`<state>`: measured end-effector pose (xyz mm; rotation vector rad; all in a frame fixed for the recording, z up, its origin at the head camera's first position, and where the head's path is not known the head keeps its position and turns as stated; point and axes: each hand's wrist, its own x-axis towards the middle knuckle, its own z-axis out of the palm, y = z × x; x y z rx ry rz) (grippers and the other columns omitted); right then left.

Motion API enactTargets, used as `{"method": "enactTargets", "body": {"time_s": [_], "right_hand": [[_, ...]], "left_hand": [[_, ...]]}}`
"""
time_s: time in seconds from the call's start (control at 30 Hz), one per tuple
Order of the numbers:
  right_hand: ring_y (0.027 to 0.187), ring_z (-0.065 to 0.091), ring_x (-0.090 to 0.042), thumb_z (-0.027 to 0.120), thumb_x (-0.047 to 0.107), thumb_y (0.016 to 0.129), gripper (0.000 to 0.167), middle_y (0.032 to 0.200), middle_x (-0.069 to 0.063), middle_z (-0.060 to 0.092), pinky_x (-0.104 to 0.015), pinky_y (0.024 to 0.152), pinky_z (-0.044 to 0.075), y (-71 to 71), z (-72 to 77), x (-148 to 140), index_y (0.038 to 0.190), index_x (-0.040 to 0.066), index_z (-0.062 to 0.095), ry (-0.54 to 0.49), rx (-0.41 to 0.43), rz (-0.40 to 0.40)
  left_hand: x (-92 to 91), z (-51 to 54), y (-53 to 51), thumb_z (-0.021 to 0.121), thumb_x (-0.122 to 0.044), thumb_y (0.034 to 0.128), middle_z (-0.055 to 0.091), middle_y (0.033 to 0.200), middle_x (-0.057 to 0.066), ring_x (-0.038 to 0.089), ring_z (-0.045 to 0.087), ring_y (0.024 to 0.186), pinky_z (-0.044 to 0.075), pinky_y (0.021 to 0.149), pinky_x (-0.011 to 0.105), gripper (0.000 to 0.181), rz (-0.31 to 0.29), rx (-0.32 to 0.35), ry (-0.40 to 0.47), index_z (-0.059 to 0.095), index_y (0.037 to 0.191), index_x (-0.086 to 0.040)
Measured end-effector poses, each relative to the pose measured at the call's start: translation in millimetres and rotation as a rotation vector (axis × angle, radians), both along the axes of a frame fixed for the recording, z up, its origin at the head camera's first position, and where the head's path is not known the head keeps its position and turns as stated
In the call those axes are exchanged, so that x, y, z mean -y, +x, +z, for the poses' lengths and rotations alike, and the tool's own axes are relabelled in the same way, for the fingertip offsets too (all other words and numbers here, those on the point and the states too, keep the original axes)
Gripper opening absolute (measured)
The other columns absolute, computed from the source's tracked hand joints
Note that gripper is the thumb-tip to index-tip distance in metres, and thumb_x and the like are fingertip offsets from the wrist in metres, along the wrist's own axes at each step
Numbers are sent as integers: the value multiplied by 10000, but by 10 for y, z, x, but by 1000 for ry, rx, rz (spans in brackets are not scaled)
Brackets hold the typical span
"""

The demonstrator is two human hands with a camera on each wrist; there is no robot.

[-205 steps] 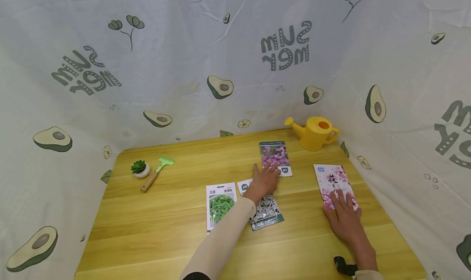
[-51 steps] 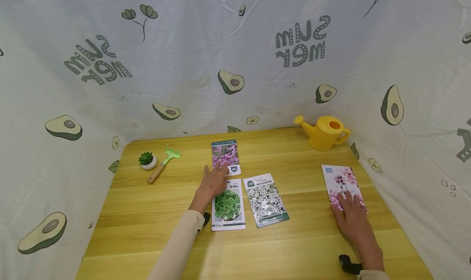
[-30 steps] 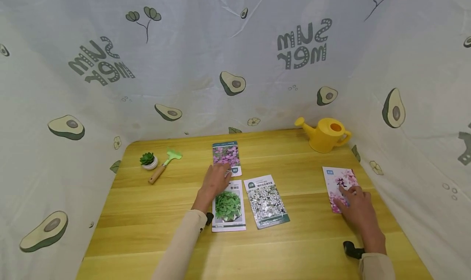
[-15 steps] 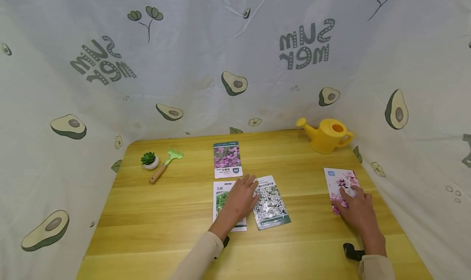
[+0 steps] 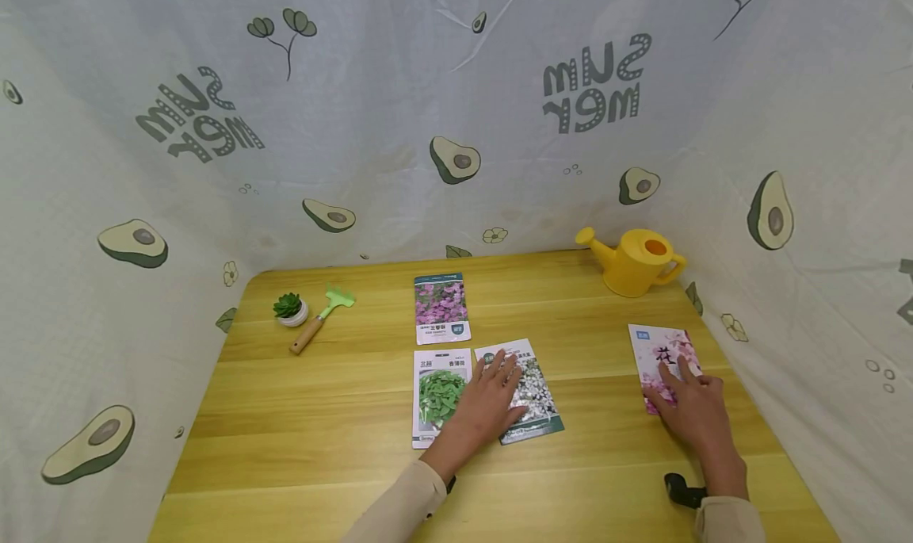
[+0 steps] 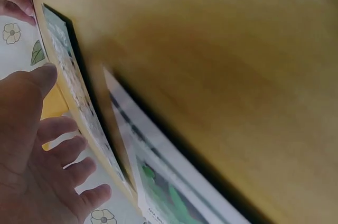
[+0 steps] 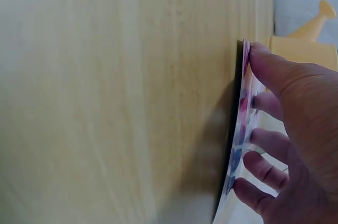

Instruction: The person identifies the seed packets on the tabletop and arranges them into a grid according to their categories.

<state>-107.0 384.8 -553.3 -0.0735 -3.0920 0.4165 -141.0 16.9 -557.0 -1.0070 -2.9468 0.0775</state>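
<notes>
My left hand [image 5: 487,407] is over the white-flower seed packet [image 5: 539,404], its fingers extended across the packet's upper left part. In the left wrist view the thumb and fingers [image 6: 31,97] are spread, and a gap shows between the thumb and the packet. My right hand [image 5: 695,408] has its fingertips and thumb on the pink blossom packet [image 5: 645,353]; the right wrist view shows them touching its face, slightly bent and spread. The green-leaf packet [image 5: 438,392] lies just left of my left hand, partly covered by it. Beyond it lies the purple-flower packet [image 5: 441,305].
A yellow watering can [image 5: 635,261] stands at the back right corner of the wooden table [image 5: 307,432]. At the back left are a small potted succulent [image 5: 290,311] and a green hand rake [image 5: 321,321]. Patterned white cloth [image 5: 357,115] hangs round the table.
The purple-flower packet has shifted left to behind the green-leaf packet. My left hand has left it and come right, onto the white-flower packet. My right fingers have bent on the pink packet.
</notes>
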Motion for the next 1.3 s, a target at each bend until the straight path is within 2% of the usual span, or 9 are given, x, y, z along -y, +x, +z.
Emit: {"method": "enactTargets", "body": {"time_s": [0.13,0.33,0.53,0.7,0.93,1.3], "right_hand": [[1241,346,-687,678,385,1059,680,1578,-469,326,-779,977,425,-1,-3,-21,1494,-109,511,-17,11,-5],[1254,337,-688,603,426,1100,676,1584,-473,310,-784,1007,392,-13,-24,-44,1501,-109,505,-35,25,1],[1262,325,-687,535,363,1134,607,1593,-475,281,-782,1031,357,-17,-52,-43,1511,-110,488,-43,38,-2],[1242,355,-680,547,293,1128,557,1584,-480,286,-766,1040,339,-9,-48,-40,1501,-117,495,-36,28,4],[1241,393,-687,573,218,1112,519,1569,-488,298,-748,1070,305,-8,-34,-44,1489,-130,501,-38,6,32],[1256,377,-699,611,207,1088,532,1578,-480,302,-743,1064,299,2,-58,-52,1484,-131,505,-19,-13,35]], "left_hand": [[-11,-12,5,526,-602,1094,392,1731,29,237,336,1615,369,1284,460,683,-11,-5,-28,491,1634,-186],[-10,-21,6,534,-571,1103,379,1738,19,221,336,1614,387,1274,433,663,-27,13,-29,489,1636,-179],[8,-50,-21,505,-558,1118,328,1761,14,217,282,1636,335,1303,411,670,-35,54,-38,438,1665,-177],[29,-39,-28,524,-550,1114,319,1764,8,214,273,1638,322,1308,412,672,-45,87,-20,431,1669,-183],[85,-42,-21,567,-529,1102,335,1758,24,223,295,1631,343,1299,418,688,-75,101,11,421,1672,-173],[102,-68,-31,565,-518,1103,298,1772,11,212,261,1643,314,1312,408,700,-74,136,29,385,1692,-185]]}}
